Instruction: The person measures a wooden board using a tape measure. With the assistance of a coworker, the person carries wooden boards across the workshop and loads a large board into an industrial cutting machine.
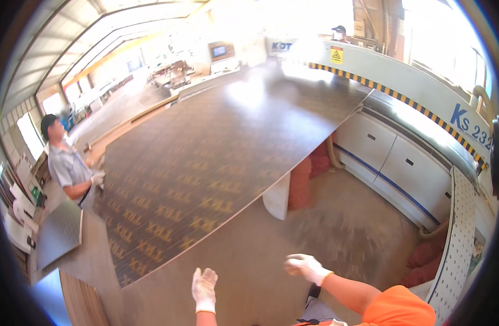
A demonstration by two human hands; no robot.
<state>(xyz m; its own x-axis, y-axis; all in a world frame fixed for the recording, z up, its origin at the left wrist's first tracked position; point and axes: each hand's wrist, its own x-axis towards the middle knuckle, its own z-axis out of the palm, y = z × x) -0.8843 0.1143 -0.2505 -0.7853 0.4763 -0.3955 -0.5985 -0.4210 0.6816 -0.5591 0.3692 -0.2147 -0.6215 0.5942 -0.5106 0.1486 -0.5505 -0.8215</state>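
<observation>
My left hand [205, 285], in a white knit glove, is open below the front edge of a large dark sheet [189, 179] printed with repeated yellow lettering, not touching it. My right hand [309, 267], also gloved, is apart from the sheet, farther right, with its fingers curled and no object visible in them. The sheet spans toward a pale machine beam [407, 81] with yellow-and-black striped edging, its far part lying beneath the beam.
A gloved co-worker [70, 165] stands at the sheet's left; another person [339, 33] is behind the beam. A screen [219, 51] stands beyond. White cabinets [369, 152], red sacks [301, 185], a perforated rail [456, 233] and stacked boards [81, 301] surround me.
</observation>
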